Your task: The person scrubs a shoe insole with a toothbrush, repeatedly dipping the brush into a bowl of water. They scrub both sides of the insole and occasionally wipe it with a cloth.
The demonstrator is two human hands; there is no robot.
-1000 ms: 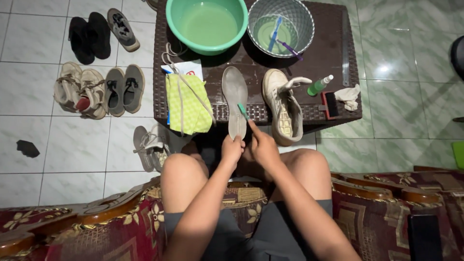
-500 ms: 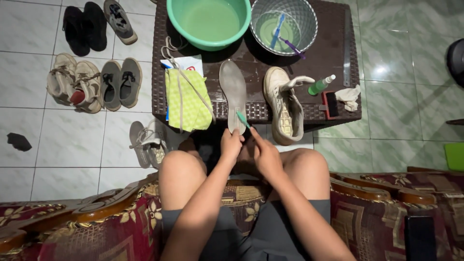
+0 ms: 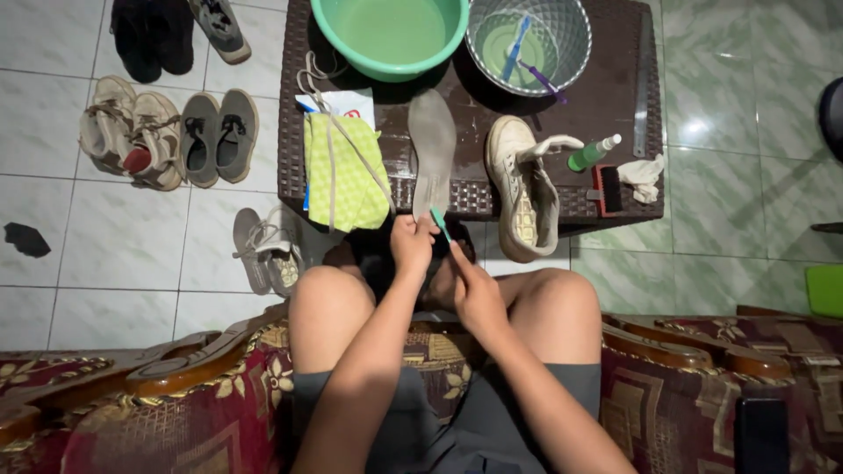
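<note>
- Gripping the near end of the grey insole (image 3: pixel 432 149), the left hand (image 3: pixel 411 246) held it on the worktop (image 3: pixel 615 61) edge.
- Closed on a small green brush (image 3: pixel 439 223), the right hand (image 3: pixel 474 294) worked best with short, firm strokes.

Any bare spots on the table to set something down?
Table: bare strip right of the basket, above the spray bottle and rag. A narrow gap between insole and shoe. Left half is crowded: basin, green cloth. Both hands sit at the front edge.
</note>
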